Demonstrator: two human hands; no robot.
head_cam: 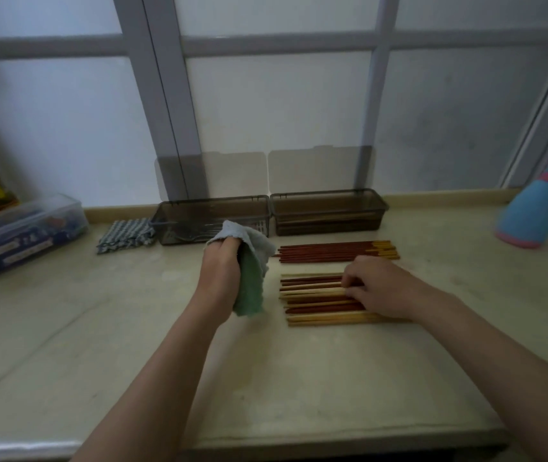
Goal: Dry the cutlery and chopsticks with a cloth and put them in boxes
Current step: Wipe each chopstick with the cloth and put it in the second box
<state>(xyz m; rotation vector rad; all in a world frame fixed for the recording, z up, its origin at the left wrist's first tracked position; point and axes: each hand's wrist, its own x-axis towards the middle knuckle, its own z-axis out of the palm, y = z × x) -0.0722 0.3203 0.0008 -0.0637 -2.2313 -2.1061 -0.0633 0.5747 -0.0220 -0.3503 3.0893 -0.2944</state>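
Here the left grip (220,271) is clenched round a green-and-blue cloth (253,261), just left of the near chopstick pile (316,300) on the table (266,378). The right grip (379,288) rests curled fingertips on that pile; whether it pinches one, I cannot tell. A red bundle (332,251) lies beyond, before the left box (212,203) and right box (329,198).

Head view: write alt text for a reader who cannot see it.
A person's left hand grips a green cloth while the right hand touches the near chopsticks on a counter. Behind lie more chopsticks and two open dark boxes.
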